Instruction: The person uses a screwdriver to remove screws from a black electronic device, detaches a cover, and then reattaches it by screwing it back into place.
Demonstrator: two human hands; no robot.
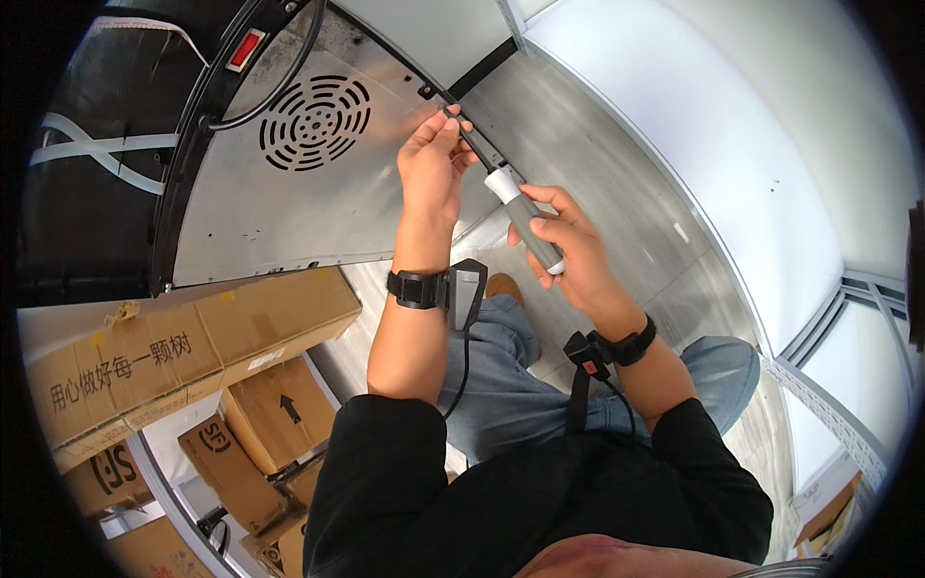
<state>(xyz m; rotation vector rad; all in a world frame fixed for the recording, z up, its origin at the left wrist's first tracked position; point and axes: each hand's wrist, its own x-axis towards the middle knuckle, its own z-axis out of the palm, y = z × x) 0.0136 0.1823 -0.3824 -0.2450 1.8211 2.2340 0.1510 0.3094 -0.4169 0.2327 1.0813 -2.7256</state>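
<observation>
A screwdriver [525, 220] with a grey and white handle slants up and left. My right hand [570, 246] is closed around that handle. Its dark shaft runs to the edge of a bare metal panel [318, 207] with a round slotted vent. There my left hand [434, 164] pinches around the shaft's far end, thumb and fingertips together. Whether a screw sits between those fingertips is too small to tell. A dark bracket [426, 91] is fixed on the panel's edge just beyond my left fingers.
Left of the panel, a black casing [106, 212] carries a red switch [247, 50], a black cable [279, 91] and white straps. A long cardboard box [193, 352] and several smaller cartons [279, 409] lie at the lower left. White panels [665, 106] line the right side.
</observation>
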